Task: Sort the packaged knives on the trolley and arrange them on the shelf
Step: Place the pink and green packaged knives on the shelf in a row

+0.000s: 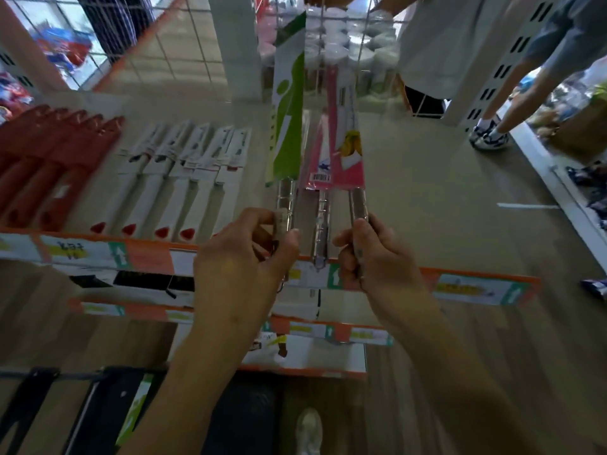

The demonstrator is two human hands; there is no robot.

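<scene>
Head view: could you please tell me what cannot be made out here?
- Head view: shelf price labels, print blurred.
- Head view: blades of the green-sleeved knife and pink-sleeved knife, covered by card sleeves.
- Head view: their handle ends, wrapped by the left hand and right hand.

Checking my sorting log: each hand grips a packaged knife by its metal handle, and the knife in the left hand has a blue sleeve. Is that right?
Not quite. The head view shows the left hand gripping the green-sleeved knife, not a blue one. The rest holds: the right hand grips the pink-sleeved knife, and both are held by their metal handles.
</scene>
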